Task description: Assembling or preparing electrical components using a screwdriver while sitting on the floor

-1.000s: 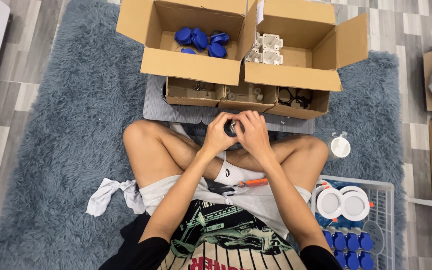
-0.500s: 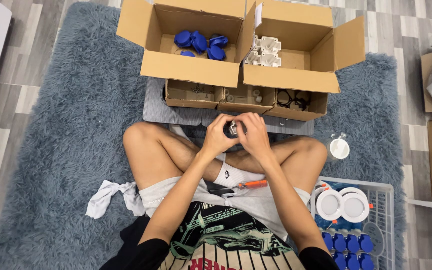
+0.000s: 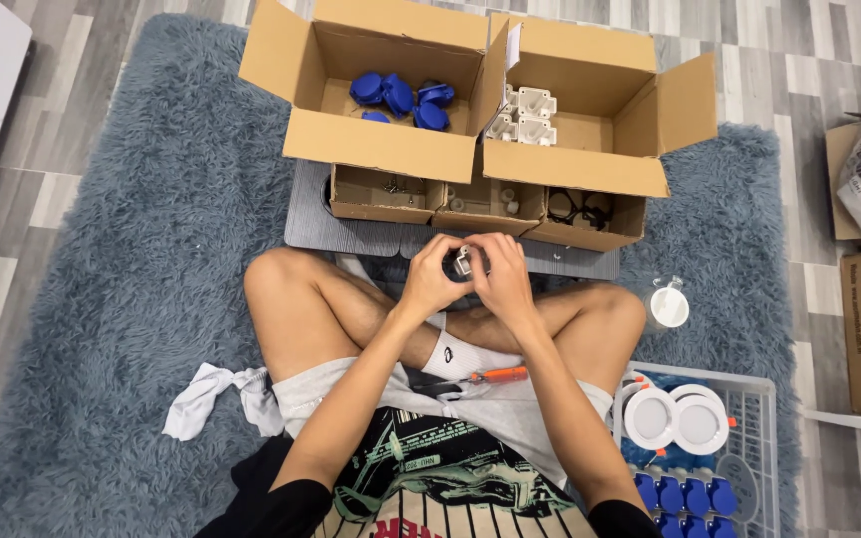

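**A small fitting held between two hands**

The person sits cross-legged on a grey-blue rug (image 3: 132,259). Both hands meet above the crossed legs. The left hand (image 3: 432,279) and the right hand (image 3: 502,281) are closed together around a small part (image 3: 463,263), of which only a pale, shiny bit shows between the thumbs. Its exact shape cannot be told, because the fingers cover most of it.

The part looks light and stiff, probably hard plastic or metal, since two hands enclose it without effort. It seems small enough to slip, so a grip with the fingertips on its sides appears safer than a flat palm. A smooth surface may turn in the fingers if the pressure is weak.

In front of the knees stand open cardboard boxes: one with blue caps (image 3: 398,95), one with white housings (image 3: 525,112). An orange-handled screwdriver (image 3: 495,376) lies on the lap. To the right, a white wire basket (image 3: 761,438) holds round white lamps (image 3: 675,418).
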